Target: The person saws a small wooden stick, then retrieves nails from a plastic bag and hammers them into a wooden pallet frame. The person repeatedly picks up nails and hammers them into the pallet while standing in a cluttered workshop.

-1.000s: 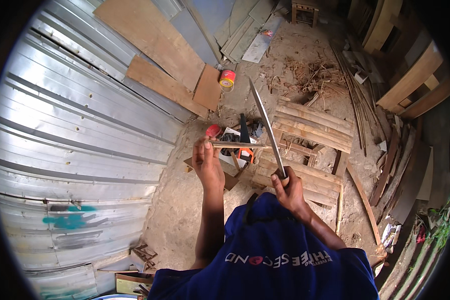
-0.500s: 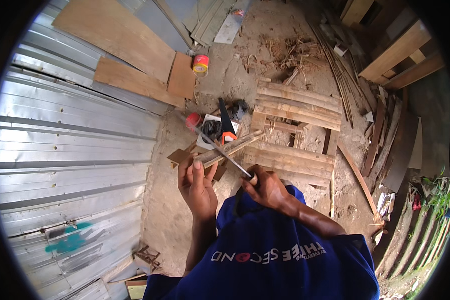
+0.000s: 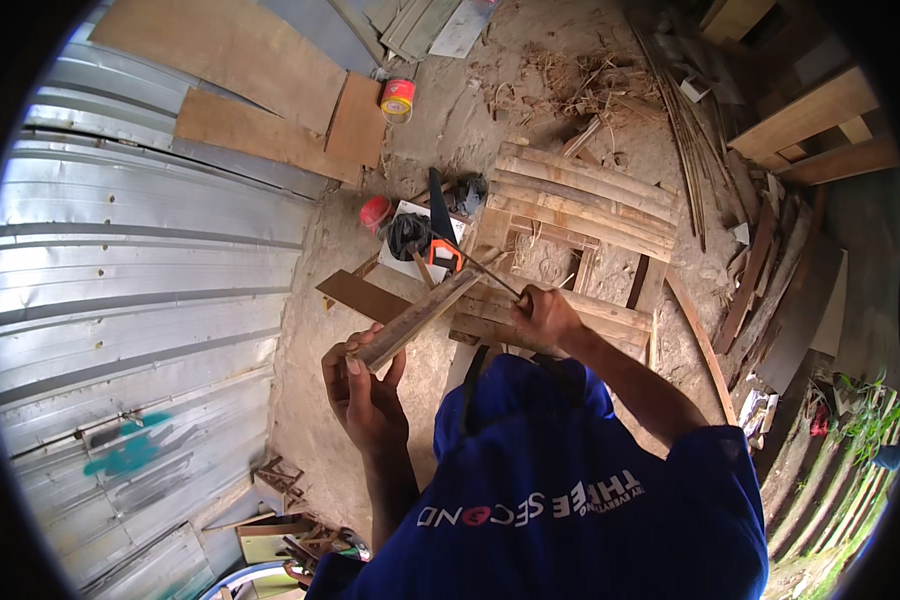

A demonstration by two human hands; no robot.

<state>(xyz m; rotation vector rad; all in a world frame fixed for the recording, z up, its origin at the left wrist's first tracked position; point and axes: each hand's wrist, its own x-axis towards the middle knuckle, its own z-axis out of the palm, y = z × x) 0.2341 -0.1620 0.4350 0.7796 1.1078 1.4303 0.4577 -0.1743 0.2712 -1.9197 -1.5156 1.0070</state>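
My left hand (image 3: pixel 367 408) grips the near end of a narrow wooden or bamboo strip (image 3: pixel 410 326), with the thumb on top. The strip slants up and away to the right. My right hand (image 3: pixel 548 318) is closed round the handle of a long thin-bladed knife (image 3: pixel 494 273), its handle mostly hidden by the fingers. The blade crosses the strip near its far end; whether it touches cannot be told. Just beyond lies a handsaw (image 3: pixel 440 212) with a black blade and orange handle, beside a black plastic bag (image 3: pixel 406 236) on a white panel (image 3: pixel 398 264).
A slatted bamboo frame (image 3: pixel 590 205) lies ahead to the right. Corrugated metal sheeting (image 3: pixel 150 260) walls the left side. A red pot (image 3: pixel 376 213), a red-and-yellow can (image 3: pixel 397 97), a brown board (image 3: pixel 362 297) and plywood pieces (image 3: pixel 240 135) are around. Timber (image 3: pixel 760 290) is stacked at right.
The knife has slid forward along the strip, from near my left hand to its far end. My right hand moved away and right; my left hand moved slightly left and nearer, tilting the strip steeper.
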